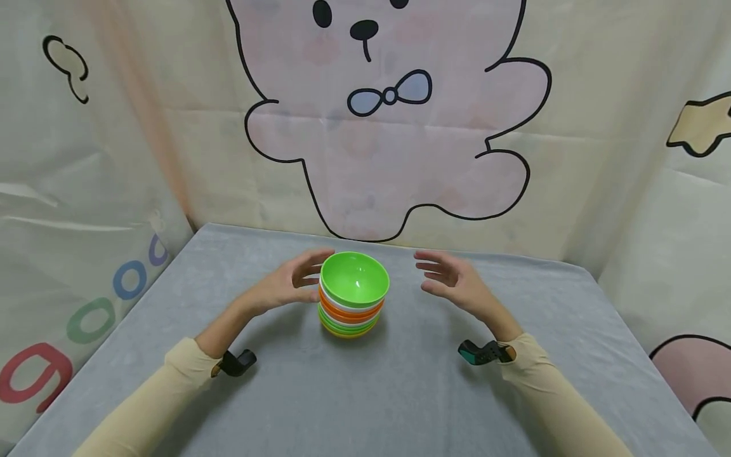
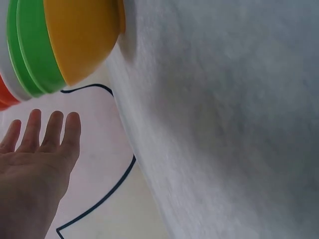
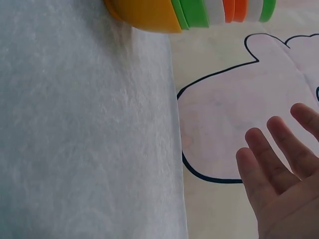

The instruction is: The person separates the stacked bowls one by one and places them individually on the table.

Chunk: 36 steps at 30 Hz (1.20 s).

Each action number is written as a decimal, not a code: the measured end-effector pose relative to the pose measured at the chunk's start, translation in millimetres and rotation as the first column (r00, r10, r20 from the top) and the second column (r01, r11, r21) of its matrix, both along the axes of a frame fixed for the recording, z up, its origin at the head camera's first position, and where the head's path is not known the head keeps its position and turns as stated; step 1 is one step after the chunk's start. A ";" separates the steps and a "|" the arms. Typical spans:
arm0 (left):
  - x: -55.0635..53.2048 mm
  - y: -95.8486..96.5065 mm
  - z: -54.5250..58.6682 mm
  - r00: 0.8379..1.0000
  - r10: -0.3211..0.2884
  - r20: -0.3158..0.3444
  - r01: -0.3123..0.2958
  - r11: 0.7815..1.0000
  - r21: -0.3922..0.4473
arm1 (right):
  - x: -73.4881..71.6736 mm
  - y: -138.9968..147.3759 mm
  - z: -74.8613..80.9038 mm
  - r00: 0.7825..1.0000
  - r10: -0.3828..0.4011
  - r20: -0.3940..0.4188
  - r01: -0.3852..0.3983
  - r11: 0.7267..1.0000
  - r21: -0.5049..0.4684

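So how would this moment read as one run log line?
left hand: close beside bowl stack | right hand: farther from stack, holding nothing | bowl stack: upright on grey cloth, green bowl uppermost

I am facing a stack of bowls (image 1: 351, 311), which is standing upright on the worktop (image 1: 365, 393), toward its far edge, each upper bowl sitting in the one below. My left hand (image 1: 288, 280) is hovering just beside the stack, on its left; my right hand (image 1: 457, 284) is hovering to its right, farther off. Behind the worktop a backdrop (image 1: 582, 158) is hanging, while a left sheet (image 1: 74, 254) and a right sheet (image 1: 668, 254) are flanking it.
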<state>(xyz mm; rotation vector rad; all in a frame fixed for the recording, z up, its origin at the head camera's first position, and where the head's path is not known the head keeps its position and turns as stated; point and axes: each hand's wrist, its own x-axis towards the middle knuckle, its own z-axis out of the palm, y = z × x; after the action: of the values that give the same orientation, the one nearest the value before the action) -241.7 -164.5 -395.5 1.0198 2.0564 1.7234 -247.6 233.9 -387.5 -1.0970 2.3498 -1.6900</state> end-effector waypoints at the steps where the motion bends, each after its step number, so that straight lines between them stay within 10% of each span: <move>1: -0.1 2.1 0.4 1.000 -0.010 -0.005 0.010 1.000 0.001 | 0.2 -2.0 1.1 1.000 0.011 -0.002 -0.011 1.000 -0.002; 36: -2.5 25.4 -2.2 0.997 -0.074 0.001 0.074 0.997 0.015 | -3.7 -68.0 0.0 0.973 0.228 0.033 -0.227 0.973 -0.045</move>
<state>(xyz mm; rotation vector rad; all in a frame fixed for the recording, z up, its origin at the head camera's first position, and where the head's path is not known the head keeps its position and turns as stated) -244.2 -139.0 -397.7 1.0853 1.9816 1.7049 -251.3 165.8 -387.5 -1.2731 2.0825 -1.6672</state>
